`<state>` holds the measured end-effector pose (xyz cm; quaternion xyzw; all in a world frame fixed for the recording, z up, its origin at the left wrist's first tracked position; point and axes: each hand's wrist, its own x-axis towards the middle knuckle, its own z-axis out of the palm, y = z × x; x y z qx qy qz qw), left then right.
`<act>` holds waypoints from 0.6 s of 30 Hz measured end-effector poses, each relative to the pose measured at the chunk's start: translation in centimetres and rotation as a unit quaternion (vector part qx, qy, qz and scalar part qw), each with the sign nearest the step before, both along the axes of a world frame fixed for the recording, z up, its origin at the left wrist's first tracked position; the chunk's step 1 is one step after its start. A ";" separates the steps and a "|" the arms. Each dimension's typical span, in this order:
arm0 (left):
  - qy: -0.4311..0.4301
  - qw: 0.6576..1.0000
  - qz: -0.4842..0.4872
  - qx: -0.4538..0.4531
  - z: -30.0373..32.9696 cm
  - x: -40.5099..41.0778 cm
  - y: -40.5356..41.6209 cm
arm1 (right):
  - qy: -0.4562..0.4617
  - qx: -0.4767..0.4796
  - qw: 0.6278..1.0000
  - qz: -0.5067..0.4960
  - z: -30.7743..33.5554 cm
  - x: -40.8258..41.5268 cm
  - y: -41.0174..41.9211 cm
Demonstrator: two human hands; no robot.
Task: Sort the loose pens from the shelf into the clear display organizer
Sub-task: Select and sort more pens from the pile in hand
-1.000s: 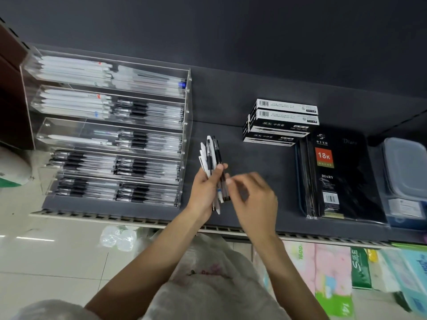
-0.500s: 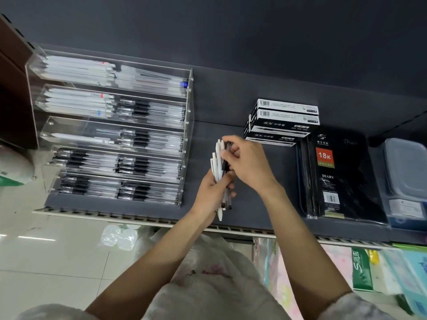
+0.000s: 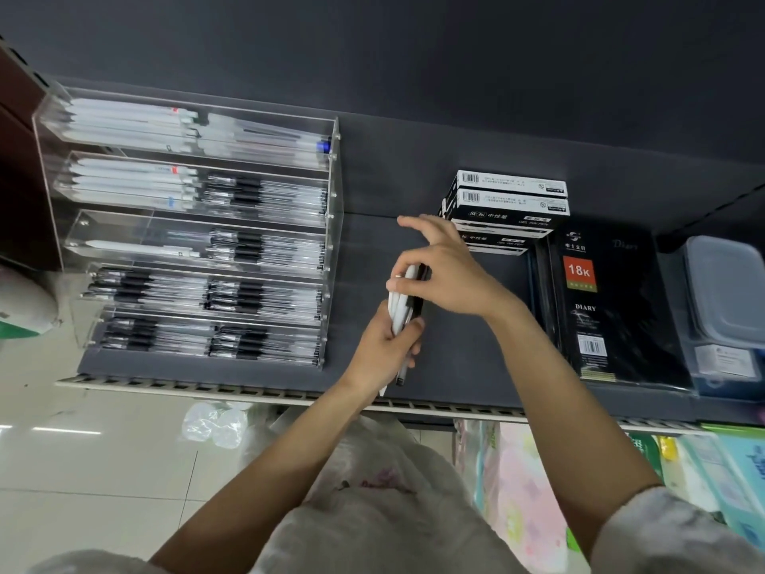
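My left hand (image 3: 387, 350) grips a bundle of white and black pens (image 3: 403, 308) upright above the dark shelf (image 3: 459, 362). At the top of the bundle, my right hand (image 3: 445, 271) pinches the pens between thumb and forefinger, its other fingers spread upward. The clear display organizer (image 3: 198, 229) stands at the left of the shelf, its tiered trays holding several white pens in the upper rows and black-gripped pens lower down.
Stacked black-and-white pen boxes (image 3: 509, 209) sit behind my right hand. A black diary pack (image 3: 608, 304) and a grey plastic box (image 3: 724, 308) lie to the right. Packaged goods fill the lower shelf (image 3: 703, 470); tiled floor lies left.
My right hand rose from beside my left hand to the top of the pen bundle and now pinches it. The bundle has gathered tighter in my left hand.
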<state>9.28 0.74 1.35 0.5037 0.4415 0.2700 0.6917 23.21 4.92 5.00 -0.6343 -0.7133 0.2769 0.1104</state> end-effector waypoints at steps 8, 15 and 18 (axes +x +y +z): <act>-0.013 0.999 -0.047 0.006 0.4 -0.2 0.3 | 0.217 0.137 0.935 -0.243 0.9 0.5 0.5; -0.024 0.994 -0.076 -0.076 -0.7 -0.1 -0.7 | 0.353 0.235 0.781 -0.459 3.1 2.4 -0.8; -0.154 0.962 0.057 -0.217 -0.5 0.0 -0.1 | 0.391 0.247 0.759 -0.458 3.9 1.9 -3.8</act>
